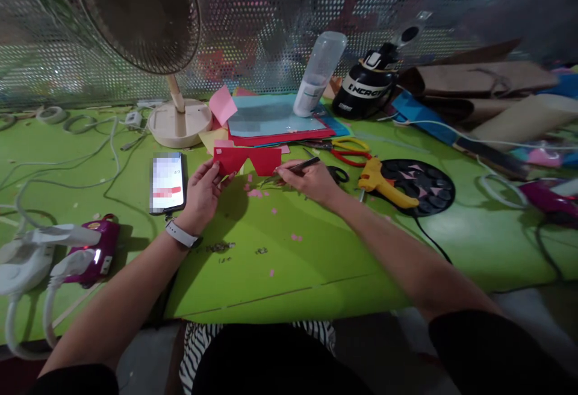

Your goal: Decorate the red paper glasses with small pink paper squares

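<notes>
On the far left of the green bench (316, 262), white plugs sit in a magenta power strip (93, 253), hard glossy plastic, with pale cables looping away behind. Right of it lies a phone (168, 182), flat and glassy, screen lit.

The left hand (201, 193), a pale watch band at its wrist, pinches the left end of a red paper cutout (247, 159) between thumb and fingers (212, 169), closed on the sheet's edge. The cutout stands just above the bench in the middle of the scene, a wide strip with a notch cut in its lower edge. It looks like thin matte card: very light, easy to bend or crease, liable to tear at the notch, so it is best held near an end with a flat pinch, as it is now.

The right hand (309, 181) has its fingers closed around a slim dark tool (298, 167), which looks like metal; its tip is close to the cutout's right lower corner, though whether it touches I cannot tell. Small pink paper scraps (255, 193) dot the bench beneath.

Beyond, a stack of coloured sheets (275, 121) lies flat under a translucent bottle (318, 73). Further right are red-and-yellow-handled scissors (350, 149), a yellow glue gun (383, 183) and a round black tray (422, 185).
</notes>
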Tool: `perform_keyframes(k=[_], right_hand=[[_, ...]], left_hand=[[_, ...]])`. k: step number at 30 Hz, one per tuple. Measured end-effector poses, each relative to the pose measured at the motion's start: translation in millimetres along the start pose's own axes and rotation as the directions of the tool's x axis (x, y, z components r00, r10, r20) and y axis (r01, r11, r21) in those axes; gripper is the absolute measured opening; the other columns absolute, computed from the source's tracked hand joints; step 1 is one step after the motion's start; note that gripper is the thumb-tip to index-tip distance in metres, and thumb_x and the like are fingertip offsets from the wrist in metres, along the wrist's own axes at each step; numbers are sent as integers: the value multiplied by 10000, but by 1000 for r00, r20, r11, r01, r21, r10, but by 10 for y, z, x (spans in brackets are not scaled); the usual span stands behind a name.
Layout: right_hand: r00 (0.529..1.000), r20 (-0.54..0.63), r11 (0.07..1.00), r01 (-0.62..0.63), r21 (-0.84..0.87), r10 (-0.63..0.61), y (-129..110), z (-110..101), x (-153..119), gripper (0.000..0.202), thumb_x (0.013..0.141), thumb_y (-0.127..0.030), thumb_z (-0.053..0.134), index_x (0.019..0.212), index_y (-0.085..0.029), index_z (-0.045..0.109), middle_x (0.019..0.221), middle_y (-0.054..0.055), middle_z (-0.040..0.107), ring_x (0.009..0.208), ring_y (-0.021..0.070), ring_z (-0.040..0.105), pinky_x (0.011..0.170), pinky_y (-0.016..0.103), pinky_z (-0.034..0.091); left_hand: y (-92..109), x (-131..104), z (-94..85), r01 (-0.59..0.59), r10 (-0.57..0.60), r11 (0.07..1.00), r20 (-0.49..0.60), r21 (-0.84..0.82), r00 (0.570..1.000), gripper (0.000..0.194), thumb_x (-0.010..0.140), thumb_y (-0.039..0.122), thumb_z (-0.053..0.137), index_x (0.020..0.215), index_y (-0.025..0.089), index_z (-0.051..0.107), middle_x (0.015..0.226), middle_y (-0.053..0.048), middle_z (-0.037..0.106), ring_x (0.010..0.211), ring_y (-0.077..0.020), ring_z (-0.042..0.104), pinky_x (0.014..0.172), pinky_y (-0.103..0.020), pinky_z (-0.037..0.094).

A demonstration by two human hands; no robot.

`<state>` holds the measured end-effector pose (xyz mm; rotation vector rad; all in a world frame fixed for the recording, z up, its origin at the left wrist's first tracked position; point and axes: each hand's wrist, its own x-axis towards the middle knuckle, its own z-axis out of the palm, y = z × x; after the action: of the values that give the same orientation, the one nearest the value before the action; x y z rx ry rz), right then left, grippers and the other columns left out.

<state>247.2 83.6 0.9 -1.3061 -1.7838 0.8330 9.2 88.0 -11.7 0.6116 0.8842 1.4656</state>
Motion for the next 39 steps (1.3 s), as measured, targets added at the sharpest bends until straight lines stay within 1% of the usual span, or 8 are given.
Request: perform_keyframes(k=[6, 11, 17, 23, 27, 31, 36, 39], right_hand=[[1000, -13, 999, -6, -49, 5, 86, -3, 70, 228, 826, -404, 611, 784, -208, 721, 828, 46, 748, 752, 195, 694, 659, 291, 559], [994, 90, 989, -66, 133, 55, 156, -17, 58, 306, 804, -483, 653, 857, -191, 723, 853, 61, 749, 753, 198, 719, 614, 291, 586], [980, 125, 939, -186, 290, 155, 149, -115, -121, 334, 749, -495, 728, 907, -200, 728, 837, 47, 752, 763, 200, 740, 675, 311, 619], [979, 200, 981, -75, 180, 38, 115, -203, -174, 217, 830, -378, 678, 954, -217, 755, 916, 44, 768, 801, 186, 747, 734, 306, 621], [982, 173, 979, 46, 200, -82, 119, -180, -199, 227, 874, -362, 643, 1001, -208, 751, 955, 45, 773, 807, 178, 748, 721, 305, 632], [962, 160, 966, 194, 169, -221, 139, -121, -238, 233, 891, -346, 641, 1056, -217, 744, 920, 29, 782, 815, 176, 747, 826, 367, 624], [952, 124, 947, 251, 199, -279, 152, -46, -261, 233, 895, -287, 650, 1108, -233, 727, 918, 12, 785, 810, 169, 752, 955, 429, 575], [957, 101, 937, 242, 252, -274, 158, 5, -264, 232, 897, -280, 653, 1115, -241, 724, 928, 14, 785, 818, 169, 754, 896, 403, 604]], left_hand=[[-3, 18, -20, -12, 11, 1000, -19, -19, 1000, 118, 776, 153, 725, 846, 197, 641, 965, -31, 726, 948, -174, 703, 909, -352, 566], [14, 17, -3, 10, -14, 999, -91, -38, 996, 95, 794, 128, 699, 837, 197, 649, 854, -1, 730, 767, -114, 693, 850, -287, 586], [4, 11, 11, 32, -34, 999, -76, -32, 997, 80, 836, 117, 654, 829, 195, 667, 908, -15, 743, 796, -129, 703, 821, -277, 583], [-8, 38, -8, 31, -31, 1000, -77, -5, 997, 77, 813, 129, 691, 848, 195, 673, 901, -15, 743, 800, -134, 708, 809, -271, 574], [-9, 48, -10, 17, -16, 1000, -55, 15, 998, 97, 792, 149, 719, 852, 197, 660, 934, -15, 743, 830, -137, 711, 838, -288, 567], [-17, 44, 3, 12, -11, 1000, -52, 26, 999, 95, 797, 147, 704, 855, 203, 656, 945, -15, 747, 866, -146, 712, 842, -294, 569], [-28, 30, 10, 7, -6, 1000, -46, 15, 999, 89, 799, 138, 699, 851, 203, 667, 927, -13, 753, 837, -140, 715, 841, -293, 579], [-38, 25, -1, 1, -1, 1000, -25, 13, 1000, 103, 786, 151, 720, 859, 201, 667, 939, -14, 751, 819, -135, 714, 842, -290, 579]])
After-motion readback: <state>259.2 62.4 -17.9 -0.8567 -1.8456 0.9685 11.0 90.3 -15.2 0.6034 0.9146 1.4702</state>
